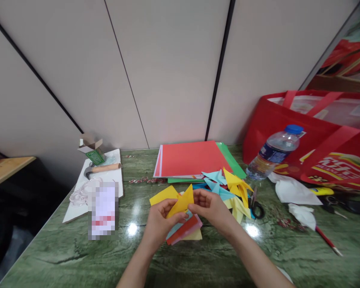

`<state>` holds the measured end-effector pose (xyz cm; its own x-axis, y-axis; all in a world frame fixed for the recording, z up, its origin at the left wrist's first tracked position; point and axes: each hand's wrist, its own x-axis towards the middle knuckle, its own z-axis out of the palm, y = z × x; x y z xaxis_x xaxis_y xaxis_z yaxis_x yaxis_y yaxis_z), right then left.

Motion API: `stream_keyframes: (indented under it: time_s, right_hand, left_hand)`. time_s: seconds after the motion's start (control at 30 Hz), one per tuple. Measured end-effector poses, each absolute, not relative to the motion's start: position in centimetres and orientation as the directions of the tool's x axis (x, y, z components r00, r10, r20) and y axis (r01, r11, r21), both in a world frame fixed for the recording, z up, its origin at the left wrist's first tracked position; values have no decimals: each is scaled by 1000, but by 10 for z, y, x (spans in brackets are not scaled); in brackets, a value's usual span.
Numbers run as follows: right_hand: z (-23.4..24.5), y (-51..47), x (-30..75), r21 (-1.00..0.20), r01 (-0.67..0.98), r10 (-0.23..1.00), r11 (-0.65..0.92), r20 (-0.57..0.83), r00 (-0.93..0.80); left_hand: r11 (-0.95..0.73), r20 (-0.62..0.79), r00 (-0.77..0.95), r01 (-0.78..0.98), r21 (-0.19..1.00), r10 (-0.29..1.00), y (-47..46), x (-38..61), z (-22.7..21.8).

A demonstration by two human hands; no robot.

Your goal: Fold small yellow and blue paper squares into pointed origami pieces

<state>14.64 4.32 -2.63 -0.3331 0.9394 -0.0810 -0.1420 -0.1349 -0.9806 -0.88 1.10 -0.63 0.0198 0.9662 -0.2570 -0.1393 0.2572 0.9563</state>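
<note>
Green marble table [78, 248] meets pale panelled wall [174, 68].

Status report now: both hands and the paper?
Left hand and right hand pinch yellow folded paper. Coloured sheets under it. Scissors beside, clear.

L hand [160, 219] & R hand [211, 208] raised close together, fingertips pinching, forearms converging from below.

Single head-worn view; looks forward and down, close over the green table [63, 256].
</note>
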Motion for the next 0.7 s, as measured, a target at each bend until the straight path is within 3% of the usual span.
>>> stream_keyframes:
  time_s: [0.33,0.7]
  right_hand:
    - [-29,41,143,-995,-88,930,-49,-14,-366]
    - [-26,43,147,-964,-192,951,-184,-125,-283]
  left_hand:
    - [291,-290,31,-177,940,956,11,-8,-8]
    - [317,-201,310,-390,865,929,7,-15,-7]
